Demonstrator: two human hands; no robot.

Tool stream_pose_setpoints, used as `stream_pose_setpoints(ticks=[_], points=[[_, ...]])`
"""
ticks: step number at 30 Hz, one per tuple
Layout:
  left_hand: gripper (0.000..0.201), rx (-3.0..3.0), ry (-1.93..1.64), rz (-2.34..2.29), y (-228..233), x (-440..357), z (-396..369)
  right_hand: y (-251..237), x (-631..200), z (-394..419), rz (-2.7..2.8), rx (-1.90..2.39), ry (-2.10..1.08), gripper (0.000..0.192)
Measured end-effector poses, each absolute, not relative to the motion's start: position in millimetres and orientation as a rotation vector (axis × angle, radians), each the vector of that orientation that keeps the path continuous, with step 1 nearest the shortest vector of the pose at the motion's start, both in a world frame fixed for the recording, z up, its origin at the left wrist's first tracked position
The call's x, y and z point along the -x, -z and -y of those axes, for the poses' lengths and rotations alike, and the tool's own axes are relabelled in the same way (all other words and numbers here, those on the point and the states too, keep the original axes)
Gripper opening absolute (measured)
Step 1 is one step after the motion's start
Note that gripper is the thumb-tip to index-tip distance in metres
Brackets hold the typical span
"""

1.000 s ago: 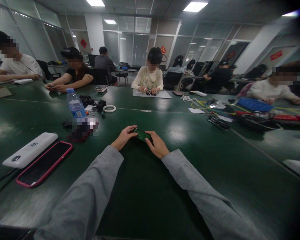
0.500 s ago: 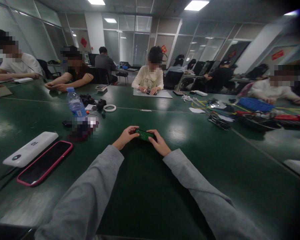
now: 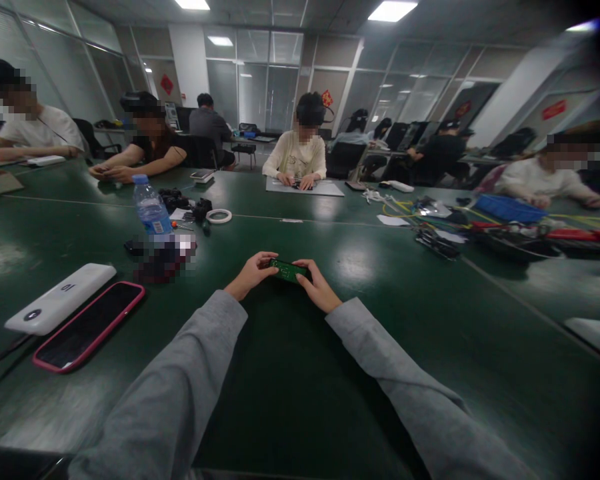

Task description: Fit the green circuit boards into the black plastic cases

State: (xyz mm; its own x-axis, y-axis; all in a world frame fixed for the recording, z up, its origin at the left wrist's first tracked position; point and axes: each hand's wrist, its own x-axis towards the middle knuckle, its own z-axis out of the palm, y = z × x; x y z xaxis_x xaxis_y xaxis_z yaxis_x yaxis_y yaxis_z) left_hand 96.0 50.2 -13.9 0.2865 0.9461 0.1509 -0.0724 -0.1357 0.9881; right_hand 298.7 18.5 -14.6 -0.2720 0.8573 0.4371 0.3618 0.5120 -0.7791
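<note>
Between my two hands, low over the green table (image 3: pixel 285 373), a small flat dark-edged rectangle with a green face (image 3: pixel 287 271) is tilted toward me. Pale marks dot that face; whether it is a circuit board or a lit screen I cannot make out. My left hand (image 3: pixel 254 275) grips its left end, thumb on the face and fingers behind the upper edge. At the right end my right hand (image 3: pixel 320 285) holds it the same way, thumb across the lower right corner. The rear side is hidden.
To my left lie a white power bank (image 3: pixel 63 298) with a cable and a phone in a pink case (image 3: pixel 90 327). Beyond stand a water bottle (image 3: pixel 153 210) and a tape roll (image 3: pixel 219 216). A blue tray (image 3: pixel 510 208) and cables are at right. Several people sit around.
Both hands keep the same grip in nearly the same place. The pale marks on the green face look slightly different; the whole view has shifted a trace.
</note>
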Motion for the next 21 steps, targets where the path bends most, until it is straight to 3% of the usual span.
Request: stream_pose_setpoints(ticks=[13,21], points=[[0.057,-1.379,-1.09,-0.816,15,-94,-51,19,-301,-21,1.796,1.05,-0.721,0.029],[0.044,-1.302,-1.137,-0.786,26,-94,-60,18,-301,-21,1.783,1.059,-0.715,0.029]])
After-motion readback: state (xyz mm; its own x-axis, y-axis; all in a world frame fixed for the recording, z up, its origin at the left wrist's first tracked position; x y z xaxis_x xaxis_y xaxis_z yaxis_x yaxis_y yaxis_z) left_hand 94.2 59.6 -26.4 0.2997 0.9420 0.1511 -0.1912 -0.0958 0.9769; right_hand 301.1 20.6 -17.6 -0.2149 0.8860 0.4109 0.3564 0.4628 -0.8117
